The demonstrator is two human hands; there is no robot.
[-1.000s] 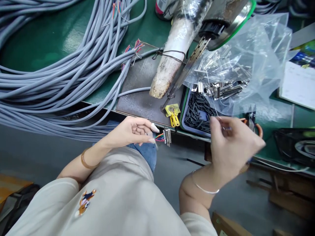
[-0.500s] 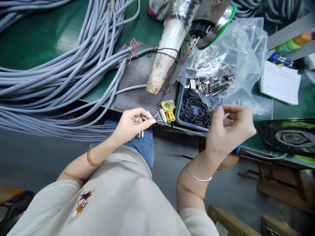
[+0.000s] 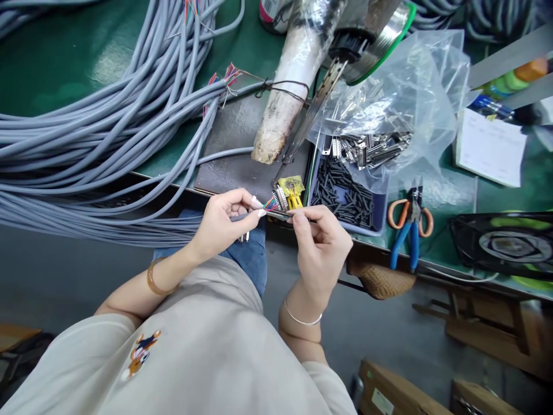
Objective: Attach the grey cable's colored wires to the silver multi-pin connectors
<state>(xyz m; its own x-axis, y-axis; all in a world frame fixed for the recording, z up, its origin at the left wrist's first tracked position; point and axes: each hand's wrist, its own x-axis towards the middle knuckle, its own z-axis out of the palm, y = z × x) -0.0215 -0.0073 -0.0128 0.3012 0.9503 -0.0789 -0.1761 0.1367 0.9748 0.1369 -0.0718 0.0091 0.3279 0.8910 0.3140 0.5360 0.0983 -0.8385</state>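
My left hand is closed, with thumb and forefinger pinching the end of a grey cable, where thin coloured wires fan out. These wires reach the pins of a metal multi-pin connector, which sits against a yellow holder at the bench edge. On the right, my right hand is closed in a pinch just below the holder. Between its fingertips is a thin dark piece, partly covered, whose kind I cannot make out. Behind that hand stands a bin of small black sleeves.
Grey cables sweep across the left. A wrapped tube and a soldering iron point down above the holder. A plastic bag of connectors overlaps the bin. Pliers, cutters with orange handles and a notepad lie rightward.
My right hand has moved left from over the sleeve bin to the wires beside my left hand, uncovering the pliers and cutters. My left hand keeps its pinch in nearly the same place.
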